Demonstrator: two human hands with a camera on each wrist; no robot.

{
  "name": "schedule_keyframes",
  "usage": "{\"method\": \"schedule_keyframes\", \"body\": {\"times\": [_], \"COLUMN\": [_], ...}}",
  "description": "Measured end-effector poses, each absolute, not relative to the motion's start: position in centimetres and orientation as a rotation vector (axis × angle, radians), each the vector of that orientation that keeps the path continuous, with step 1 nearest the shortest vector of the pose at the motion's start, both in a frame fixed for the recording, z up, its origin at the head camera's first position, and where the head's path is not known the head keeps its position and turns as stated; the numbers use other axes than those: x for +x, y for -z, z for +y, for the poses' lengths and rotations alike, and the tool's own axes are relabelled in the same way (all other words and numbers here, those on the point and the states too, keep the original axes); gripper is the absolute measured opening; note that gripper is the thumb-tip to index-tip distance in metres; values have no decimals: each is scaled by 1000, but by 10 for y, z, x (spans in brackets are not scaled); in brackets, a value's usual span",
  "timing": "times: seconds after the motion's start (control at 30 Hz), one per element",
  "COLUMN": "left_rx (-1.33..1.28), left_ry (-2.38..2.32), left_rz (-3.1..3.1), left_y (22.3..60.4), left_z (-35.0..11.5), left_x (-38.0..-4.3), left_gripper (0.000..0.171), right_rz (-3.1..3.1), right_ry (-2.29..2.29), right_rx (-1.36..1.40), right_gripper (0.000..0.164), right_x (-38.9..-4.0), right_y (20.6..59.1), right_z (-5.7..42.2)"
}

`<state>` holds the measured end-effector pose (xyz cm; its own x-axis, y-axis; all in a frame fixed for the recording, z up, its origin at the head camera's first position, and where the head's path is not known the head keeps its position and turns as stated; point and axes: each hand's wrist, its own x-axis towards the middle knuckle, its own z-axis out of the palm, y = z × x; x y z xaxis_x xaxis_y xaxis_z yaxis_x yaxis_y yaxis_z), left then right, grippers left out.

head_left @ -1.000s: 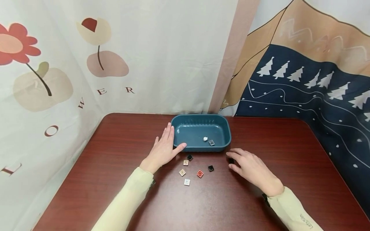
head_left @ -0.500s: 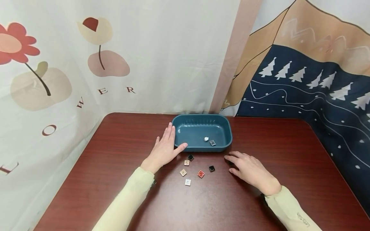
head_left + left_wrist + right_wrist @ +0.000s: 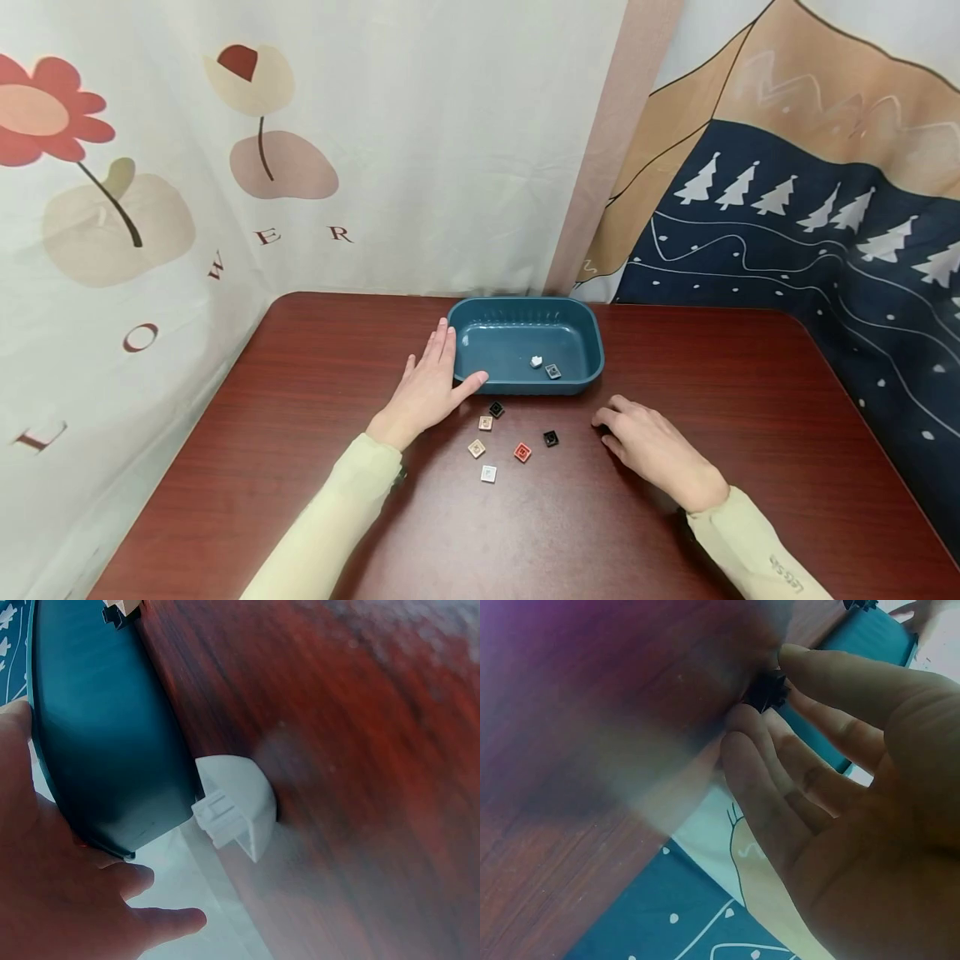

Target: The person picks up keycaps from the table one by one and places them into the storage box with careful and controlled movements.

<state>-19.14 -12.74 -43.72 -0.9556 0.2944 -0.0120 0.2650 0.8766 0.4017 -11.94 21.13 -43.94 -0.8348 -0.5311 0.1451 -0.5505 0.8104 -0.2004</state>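
A blue-green plastic tray (image 3: 467, 315) stands at the table's back edge. My left hand (image 3: 423, 387) lies along its left wall with straight fingers, the thumb at the front corner. My right hand (image 3: 648, 437) is low over the table, right of the tray's front corner. Between its thumb and fingertips it pinches a small black keycap (image 3: 766, 690), which the hand hides in the head view. In front of the tray lie loose keycaps: two black, two beige, a red keycap (image 3: 522, 452) and a white keycap (image 3: 488, 474).
Inside the tray are a small white piece (image 3: 536, 362) and a grey keycap (image 3: 552, 372). The brown table (image 3: 330, 350) ends at printed curtains (image 3: 420, 167) behind and to the sides. A white piece with a stem (image 3: 236, 799) shows close up in the left wrist view.
My right thumb and fingers have closed in around the black keycap that showed between them earlier. My left hand stays against the tray; the loose keycaps lie as before.
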Motion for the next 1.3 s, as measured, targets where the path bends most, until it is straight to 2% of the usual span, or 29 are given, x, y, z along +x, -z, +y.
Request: {"method": "schedule_keyframes", "body": {"times": [0.47, 1.3], "left_rx": [441, 441], "left_ry": [-619, -616], "left_rz": [2983, 2983], "left_y": [438, 435], "left_z": [-126, -127], "left_x": [-190, -189], "left_gripper": [103, 102], "right_rz": [-2878, -2730], "right_ry": [-371, -510], "right_rx": [869, 766], "right_gripper": [19, 18], "right_x": [-118, -118], "right_y": [442, 424], "right_z": [214, 218]}}
